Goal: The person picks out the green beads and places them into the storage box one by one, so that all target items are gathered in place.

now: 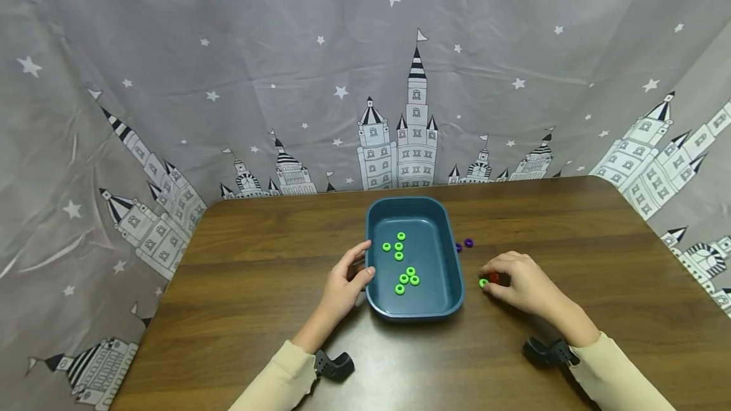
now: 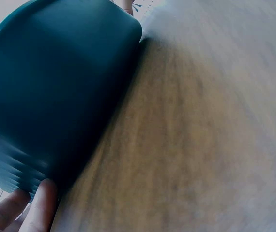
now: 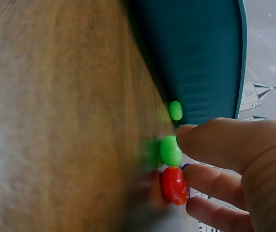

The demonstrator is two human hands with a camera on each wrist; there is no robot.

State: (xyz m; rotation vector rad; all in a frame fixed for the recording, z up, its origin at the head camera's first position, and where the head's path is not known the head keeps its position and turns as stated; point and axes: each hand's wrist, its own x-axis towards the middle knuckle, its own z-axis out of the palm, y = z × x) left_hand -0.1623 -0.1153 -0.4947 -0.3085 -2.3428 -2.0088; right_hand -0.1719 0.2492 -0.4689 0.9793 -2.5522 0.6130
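Observation:
A dark blue-green tray (image 1: 414, 318) stands mid-table with several green rings (image 1: 398, 247) in it. My left hand (image 1: 344, 281) rests at its left side, thumb and fingertips touching the rim and outer wall; the left wrist view shows fingers (image 2: 42, 205) against the ridged wall. To the right of the tray, my right hand (image 1: 522, 282) reaches down over small rings. Its thumb is beside a green ring (image 3: 171, 151), with a gap between thumb and index finger. A red ring (image 3: 175, 185) lies by its other fingertips. Another green ring (image 3: 176, 110) is close to the tray.
Two purple rings (image 1: 469, 243) lie beside the tray's right wall, farther back than my right hand; one is partly hidden by the tray's edge. The wooden table (image 1: 268, 252) ends at a grey curtain (image 1: 320, 81) printed with castles and stars.

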